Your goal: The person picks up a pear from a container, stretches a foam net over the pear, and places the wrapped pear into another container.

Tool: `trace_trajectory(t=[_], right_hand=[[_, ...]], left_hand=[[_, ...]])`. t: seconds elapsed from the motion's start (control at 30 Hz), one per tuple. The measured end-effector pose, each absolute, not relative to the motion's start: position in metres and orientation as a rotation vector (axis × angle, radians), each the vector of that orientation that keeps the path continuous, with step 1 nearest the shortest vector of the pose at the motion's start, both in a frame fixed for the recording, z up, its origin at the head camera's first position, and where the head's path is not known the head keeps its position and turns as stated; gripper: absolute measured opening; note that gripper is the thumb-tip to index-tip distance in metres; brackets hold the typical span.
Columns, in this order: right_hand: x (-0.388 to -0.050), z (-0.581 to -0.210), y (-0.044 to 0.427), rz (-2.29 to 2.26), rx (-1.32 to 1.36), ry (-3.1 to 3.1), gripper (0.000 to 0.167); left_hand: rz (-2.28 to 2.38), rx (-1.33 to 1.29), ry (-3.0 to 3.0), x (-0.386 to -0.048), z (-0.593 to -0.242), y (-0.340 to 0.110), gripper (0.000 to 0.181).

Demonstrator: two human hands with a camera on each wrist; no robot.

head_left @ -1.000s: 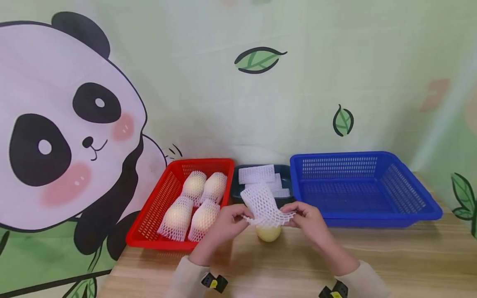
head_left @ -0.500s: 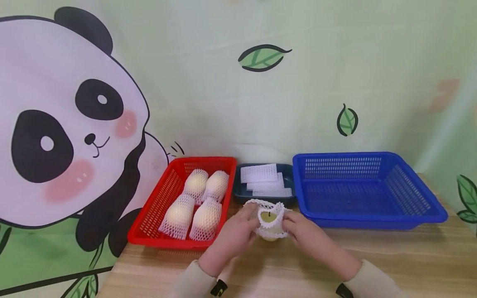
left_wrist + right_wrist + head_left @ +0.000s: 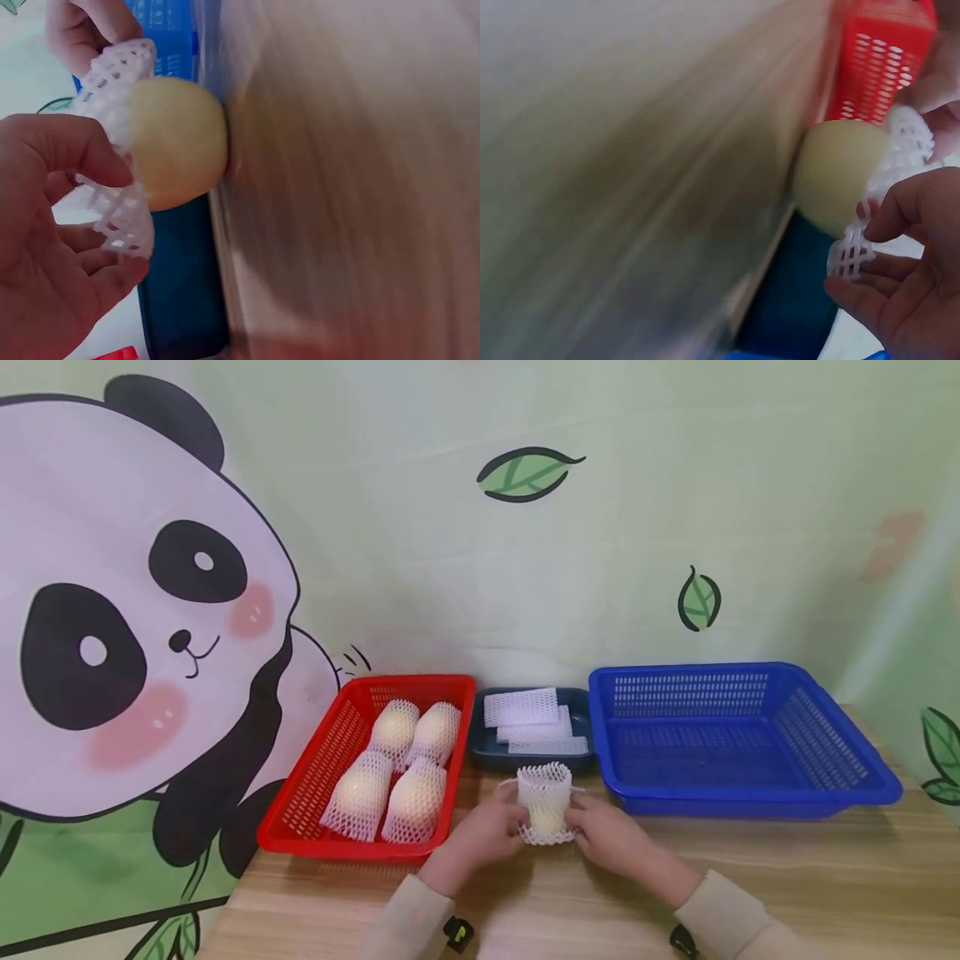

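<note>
A white foam fruit net (image 3: 545,783) stands around a pale yellow round fruit (image 3: 184,146) on the table, its upper end rising like a tube. My left hand (image 3: 489,825) pinches the net's left side between thumb and fingers. On the opposite side my right hand (image 3: 611,833) pinches it likewise. Both wrist views show the fruit's lower part bare, with the net's edge (image 3: 851,251) spread between thumb and fingertips. From the head, the net covers most of the fruit, which shows faintly through the mesh.
At left, a red basket (image 3: 360,852) holds several netted fruits (image 3: 415,800). A dark teal tray (image 3: 487,760) behind the hands carries flat foam nets (image 3: 521,708). To the right stands a blue basket (image 3: 742,802). A panda-print cloth (image 3: 375,527) hangs behind the wooden table (image 3: 570,910).
The net went from hanging flat above the fruit to being drawn down around it, and its top now stands upright. Both hands moved down with it, one at each side.
</note>
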State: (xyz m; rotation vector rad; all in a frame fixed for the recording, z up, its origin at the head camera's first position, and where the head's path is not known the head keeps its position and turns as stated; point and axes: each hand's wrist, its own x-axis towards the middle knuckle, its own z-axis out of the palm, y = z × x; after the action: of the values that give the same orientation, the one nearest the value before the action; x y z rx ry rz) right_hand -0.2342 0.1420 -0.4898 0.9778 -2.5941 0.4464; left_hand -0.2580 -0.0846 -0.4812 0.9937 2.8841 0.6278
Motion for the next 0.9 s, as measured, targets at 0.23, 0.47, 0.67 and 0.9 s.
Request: trace_trajectory(t=[0.23, 0.47, 0.67, 0.9], right_hand=[[-0.240, -0.502, 0.150, 0.524, 1.054, -2.712, 0.022], [-0.243, -0.501, 0.153, 0.595, 1.106, -2.810, 0.016], [-0.242, -0.500, 0.159, 0.651, 1.100, -2.907, 0.015], [-0.241, -0.498, 0.163, 0.638, 1.137, -2.927, 0.025]], left_hand=[[0.665, 0.891, 2.824, -0.252, -0.491, -0.086, 0.008], [0.783, 0.820, 2.798, -0.249, -0.503, -0.087, 0.008], [0.930, 0.773, 2.709, -0.247, -0.508, -0.088, 0.005], [1.122, 0.770, 2.675, -0.247, -0.505, -0.084, 0.011]])
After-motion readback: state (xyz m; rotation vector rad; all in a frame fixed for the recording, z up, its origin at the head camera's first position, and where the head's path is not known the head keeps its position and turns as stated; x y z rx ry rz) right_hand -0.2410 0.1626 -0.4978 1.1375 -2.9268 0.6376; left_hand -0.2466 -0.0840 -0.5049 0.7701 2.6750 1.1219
